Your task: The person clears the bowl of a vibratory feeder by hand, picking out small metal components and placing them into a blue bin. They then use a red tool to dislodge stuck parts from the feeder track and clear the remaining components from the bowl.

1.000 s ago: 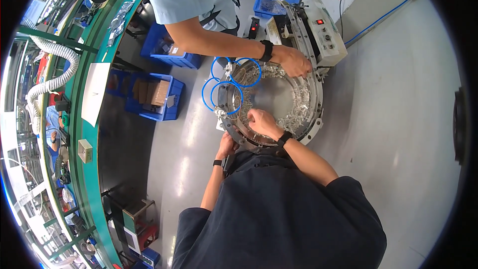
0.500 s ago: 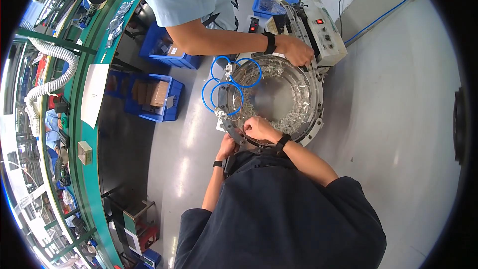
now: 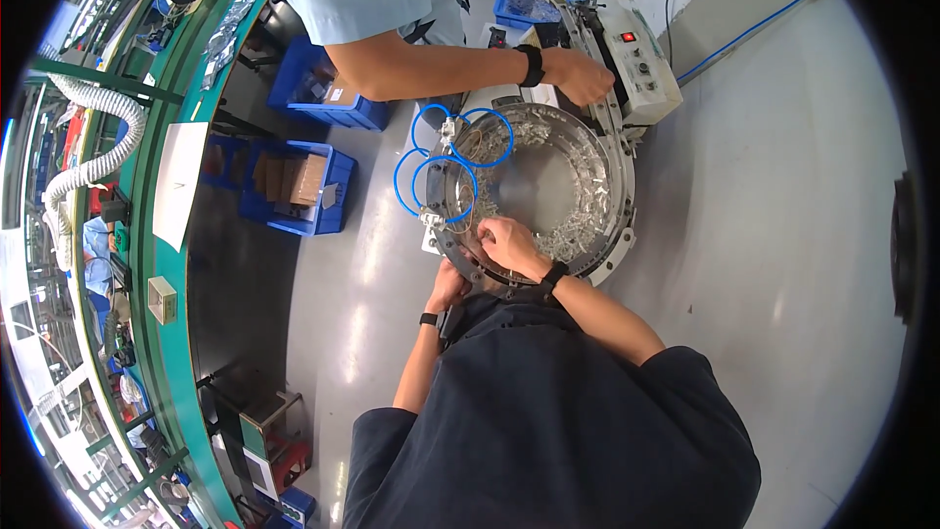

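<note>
A round metal bowl (image 3: 537, 186) stood near the view's centre, toward two o'clock, with a white control box (image 3: 638, 64) beyond its one-o'clock rim. The right hand (image 3: 511, 246) reached inside at seven o'clock, fingers curled; the left hand (image 3: 449, 284) was by the outer edge there, fingers hidden; neither's grip could be told. Small pale pieces (image 3: 578, 228) ringed the bowl's floor.

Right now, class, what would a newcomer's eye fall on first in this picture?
First, the round metal bowl near the centre, ringed inside with small pale pieces, the person's right hand over its near side. Next, the bright blue tubing loops at its left. Beyond it, a co-worker's arm extends from the left.
</note>
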Action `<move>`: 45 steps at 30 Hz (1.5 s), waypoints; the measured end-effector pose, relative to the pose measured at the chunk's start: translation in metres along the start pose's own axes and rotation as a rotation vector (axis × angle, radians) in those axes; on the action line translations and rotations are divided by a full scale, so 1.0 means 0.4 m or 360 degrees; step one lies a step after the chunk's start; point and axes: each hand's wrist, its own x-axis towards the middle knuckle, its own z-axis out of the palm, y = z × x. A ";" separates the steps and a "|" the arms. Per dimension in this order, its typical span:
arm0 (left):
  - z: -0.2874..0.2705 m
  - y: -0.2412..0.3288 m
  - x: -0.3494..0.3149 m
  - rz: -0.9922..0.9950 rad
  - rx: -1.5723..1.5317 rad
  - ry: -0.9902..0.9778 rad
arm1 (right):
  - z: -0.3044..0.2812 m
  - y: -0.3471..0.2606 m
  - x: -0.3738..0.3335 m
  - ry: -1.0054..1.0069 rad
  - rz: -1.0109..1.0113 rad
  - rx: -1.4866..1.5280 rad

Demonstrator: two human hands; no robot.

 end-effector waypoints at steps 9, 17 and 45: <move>0.016 0.002 -0.005 0.0081 -0.0245 0.0074 | 0.033 -0.001 0.010 0.0036 -0.0047 0.0047; 0.026 0.001 -0.014 0.0005 -0.0287 0.0043 | 0.036 0.002 0.003 0.0223 -0.0054 0.0123; 0.024 0.008 -0.006 0.0031 -0.0123 0.0105 | 0.002 0.023 0.046 -0.0372 0.0199 -0.0009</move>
